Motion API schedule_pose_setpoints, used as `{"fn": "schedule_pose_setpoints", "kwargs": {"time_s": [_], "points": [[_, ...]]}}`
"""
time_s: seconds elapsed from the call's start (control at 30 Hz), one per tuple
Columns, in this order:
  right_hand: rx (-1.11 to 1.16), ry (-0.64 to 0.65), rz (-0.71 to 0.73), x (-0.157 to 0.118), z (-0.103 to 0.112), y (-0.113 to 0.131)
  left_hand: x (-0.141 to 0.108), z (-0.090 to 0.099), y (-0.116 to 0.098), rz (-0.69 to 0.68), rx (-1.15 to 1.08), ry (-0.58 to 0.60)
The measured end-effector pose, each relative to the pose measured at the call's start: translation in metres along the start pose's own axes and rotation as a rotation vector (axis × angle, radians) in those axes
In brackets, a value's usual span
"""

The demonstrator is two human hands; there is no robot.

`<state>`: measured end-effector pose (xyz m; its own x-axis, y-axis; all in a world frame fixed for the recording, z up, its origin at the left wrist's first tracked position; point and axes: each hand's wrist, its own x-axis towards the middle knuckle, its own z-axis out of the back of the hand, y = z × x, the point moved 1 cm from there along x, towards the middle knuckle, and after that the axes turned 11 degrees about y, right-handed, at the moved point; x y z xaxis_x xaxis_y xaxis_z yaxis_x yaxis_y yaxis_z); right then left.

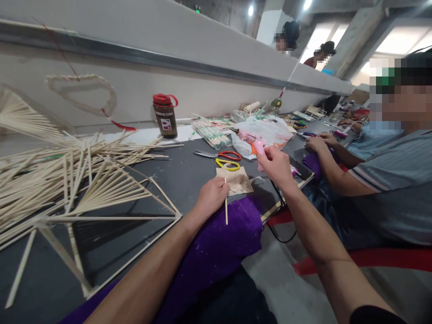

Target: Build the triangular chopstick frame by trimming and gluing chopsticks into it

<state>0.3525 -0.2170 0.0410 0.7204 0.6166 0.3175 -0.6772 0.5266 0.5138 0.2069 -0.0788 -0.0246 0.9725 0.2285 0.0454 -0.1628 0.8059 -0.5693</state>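
Note:
Between the fingers of my left hand is a short wooden stick, pointing up and down over the table's front edge. A tan piece of cloth or paper lies just beyond that hand. My right hand grips a pink glue gun by its handle, raised above the table with the nozzle pointing left. Scissors with one red and one yellow handle lie behind the tan piece. Purple cloth drapes over the edge and lap below my left hand.
A large pile of wooden sticks and a stick frame cover the left. A red-lidded bottle stands by the partition. Bagged sticks and a white plastic bag lie further back. A co-worker sits at right.

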Motion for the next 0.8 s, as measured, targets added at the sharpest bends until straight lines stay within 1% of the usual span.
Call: {"fn": "schedule_pose_setpoints", "kwargs": {"time_s": [0.07, 0.17, 0.2, 0.27, 0.4, 0.47, 0.6, 0.7, 0.8], "points": [[0.108, 0.014, 0.012, -0.006, -0.002, 0.005, -0.002, 0.005, 0.001, -0.003, -0.089, -0.092], [0.16, 0.024, 0.041, -0.013, -0.007, 0.015, -0.006, 0.011, 0.0, -0.046, -0.288, -0.271], [0.178, 0.029, 0.053, -0.015, -0.008, 0.018, -0.008, 0.013, -0.001, -0.055, -0.36, -0.312], [0.248, 0.051, 0.078, -0.019, -0.011, 0.024, -0.01, 0.016, -0.005, -0.043, -0.545, -0.344], [0.426, 0.097, 0.115, -0.024, -0.015, 0.037, -0.014, 0.022, -0.018, 0.007, -1.089, -0.342], [0.5, 0.127, 0.114, -0.026, -0.017, 0.043, -0.017, 0.029, -0.026, -0.005, -1.266, -0.36], [0.574, 0.18, 0.133, -0.031, -0.024, 0.056, -0.025, 0.045, -0.037, -0.036, -1.434, -0.442], [0.501, 0.156, 0.162, -0.034, -0.03, 0.064, -0.03, 0.055, -0.035, -0.04, -1.479, -0.511], [0.377, 0.117, 0.159, -0.034, -0.036, 0.069, -0.032, 0.061, -0.029, -0.017, -1.481, -0.525]]}}
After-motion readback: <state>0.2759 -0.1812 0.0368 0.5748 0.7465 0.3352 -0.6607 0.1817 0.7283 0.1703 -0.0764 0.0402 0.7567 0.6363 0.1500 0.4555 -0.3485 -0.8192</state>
